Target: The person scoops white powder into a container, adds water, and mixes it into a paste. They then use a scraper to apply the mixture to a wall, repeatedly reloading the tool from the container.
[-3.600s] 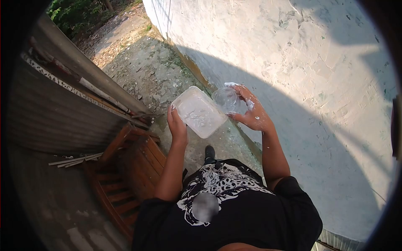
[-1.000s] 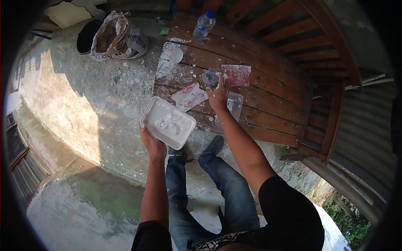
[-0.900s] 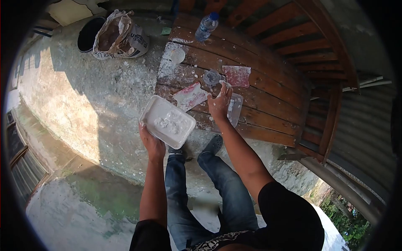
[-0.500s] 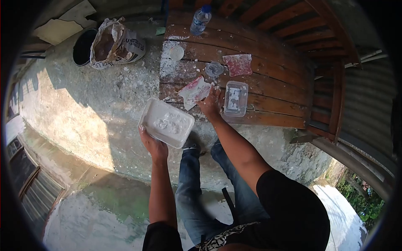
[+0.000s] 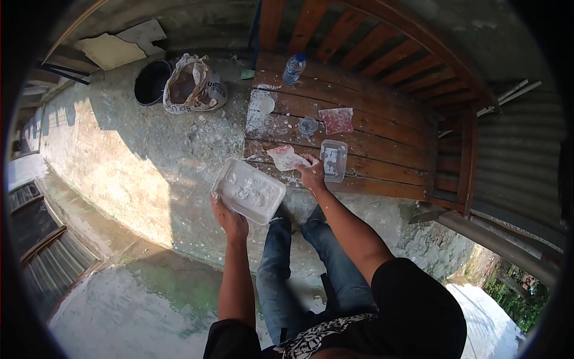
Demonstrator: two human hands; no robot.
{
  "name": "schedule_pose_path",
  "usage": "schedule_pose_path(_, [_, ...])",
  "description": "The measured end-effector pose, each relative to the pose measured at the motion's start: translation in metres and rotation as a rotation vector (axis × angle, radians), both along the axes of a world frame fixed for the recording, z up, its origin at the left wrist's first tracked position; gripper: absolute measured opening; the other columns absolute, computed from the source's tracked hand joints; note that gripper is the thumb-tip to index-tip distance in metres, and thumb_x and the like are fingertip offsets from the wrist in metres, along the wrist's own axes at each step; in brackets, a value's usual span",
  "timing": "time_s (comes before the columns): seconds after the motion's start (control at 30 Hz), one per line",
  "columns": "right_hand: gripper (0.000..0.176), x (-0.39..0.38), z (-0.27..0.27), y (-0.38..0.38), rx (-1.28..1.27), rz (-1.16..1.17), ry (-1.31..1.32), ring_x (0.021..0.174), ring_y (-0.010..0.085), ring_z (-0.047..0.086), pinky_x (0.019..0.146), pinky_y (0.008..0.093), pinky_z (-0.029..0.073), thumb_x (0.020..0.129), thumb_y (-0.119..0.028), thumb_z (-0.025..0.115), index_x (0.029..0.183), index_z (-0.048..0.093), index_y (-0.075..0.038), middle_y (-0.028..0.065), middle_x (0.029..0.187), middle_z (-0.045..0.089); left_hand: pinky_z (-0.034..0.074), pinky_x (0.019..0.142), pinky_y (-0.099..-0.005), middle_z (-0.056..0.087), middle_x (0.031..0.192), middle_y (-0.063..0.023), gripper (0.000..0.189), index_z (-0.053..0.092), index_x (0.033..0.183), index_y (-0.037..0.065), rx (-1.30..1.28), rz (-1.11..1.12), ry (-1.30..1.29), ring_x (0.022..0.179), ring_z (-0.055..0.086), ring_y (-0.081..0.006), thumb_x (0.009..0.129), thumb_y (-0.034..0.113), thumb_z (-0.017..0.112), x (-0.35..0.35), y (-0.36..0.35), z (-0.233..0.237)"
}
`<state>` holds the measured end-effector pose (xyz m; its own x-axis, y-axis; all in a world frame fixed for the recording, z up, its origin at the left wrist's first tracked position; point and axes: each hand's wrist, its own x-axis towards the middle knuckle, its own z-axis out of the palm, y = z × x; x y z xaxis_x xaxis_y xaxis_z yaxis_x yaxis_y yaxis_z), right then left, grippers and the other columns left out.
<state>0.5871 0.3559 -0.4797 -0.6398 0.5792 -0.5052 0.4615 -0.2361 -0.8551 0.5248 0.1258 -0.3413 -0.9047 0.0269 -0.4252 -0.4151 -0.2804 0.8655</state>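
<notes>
While the left hand (image 5: 229, 220) grips a shallow white rectangular plastic tray (image 5: 276, 200) at its seven o'clock side, I see the right hand (image 5: 312, 175) out at the tray's two o'clock, closed narrowly on a thin, flat red-and-white sheet (image 5: 286, 158). The sheet points towards ten o'clock from the fingers, near the tray, over a brown slatted wooden bench (image 5: 388, 146); from my remote seat I cannot tell whether its far end touches the wood. The tray is held in front of the bench's eight o'clock corner, with lumpy white paste (image 5: 242, 191) spread across its bottom. I judge it moderately heavy for one hand, stiff-walled and likely slick where paste smears it, so I would want the thumb over the rim and fingers spread underneath. The sheet looks light and somewhat springy; I would pinch its four o'clock end and leave the far edge free. From the right hand, a clear rectangular plastic container (image 5: 344, 161) sits just beside at two o'clock, a small round clear plastic cup (image 5: 308, 125) at twelve, and a second flat, reddish-pink sheet (image 5: 336, 120) at one; a clear plastic bottle with a blue cap (image 5: 293, 72) stands farther off, between eleven and twelve.
</notes>
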Motion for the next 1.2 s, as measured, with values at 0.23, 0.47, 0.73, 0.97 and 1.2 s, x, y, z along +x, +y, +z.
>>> schedule_pose_path(0.23, [0.023,0.034,0.22,0.082,-0.213,-0.172,0.324,0.088,0.0138,0.062,0.08,0.0284,0.049,0.091,-0.014,0.066,0.108,0.061,0.001,0.007,0.099,0.067,0.042,0.092,-0.0328,0.052,0.116,-0.012,0.034,0.047,0.123,0.0,0.087,-0.084,0.074,0.105,0.052,-0.0203,0.105,0.024,0.031,0.004,0.035,0.127])
schedule_pose_path(0.47, [0.031,0.1,0.473,0.132,0.273,-0.084,0.441,0.098,0.0146,0.058,0.087,0.0304,0.048,0.095,-0.017,0.06,0.119,0.051,-0.001,0.0071,0.11,0.061,0.048,0.088,-0.0321,0.056,0.118,-0.008,0.028,0.046,0.126,0.006,0.28,-0.286,0.11,0.105,0.056,-0.0179,0.105,0.022,0.038,0.028,0.101,0.264])
schedule_pose_path(0.73, [0.045,0.199,0.599,0.132,-0.117,-0.511,0.742,0.104,0.0201,0.062,0.093,0.0331,0.051,0.083,0.004,0.058,0.128,0.049,0.001,0.0081,0.116,0.062,0.054,0.087,-0.0393,0.053,0.127,-0.0084,0.033,0.039,0.135,0.012,0.477,-0.637,0.063,0.111,0.059,-0.0215,0.104,0.022,0.041,0.075,0.182,0.346])
schedule_pose_path(0.97, [0.037,0.274,0.625,0.086,-0.067,-0.64,0.767,0.096,0.0198,0.066,0.085,0.0343,0.056,0.085,0.002,0.061,0.121,0.056,0.001,0.0096,0.109,0.066,0.048,0.1,-0.0503,0.047,0.137,-0.0136,0.061,0.03,0.146,0.014,0.732,-1.201,-0.139,0.123,0.053,-0.031,0.088,0.008,0.05,0.081,0.224,0.398])
schedule_pose_path(1.2, [0.042,0.337,0.601,0.046,-0.216,-0.833,0.96,0.102,0.0223,0.065,0.091,0.035,0.053,0.088,0.0,0.058,0.129,0.05,0.0,0.0101,0.115,0.064,0.047,0.101,-0.0534,0.042,0.14,-0.0134,0.062,0.024,0.146,0.022,0.637,-1.6,-0.341,0.128,0.048,-0.0323,0.09,0.009,0.048,0.128,0.259,0.434])
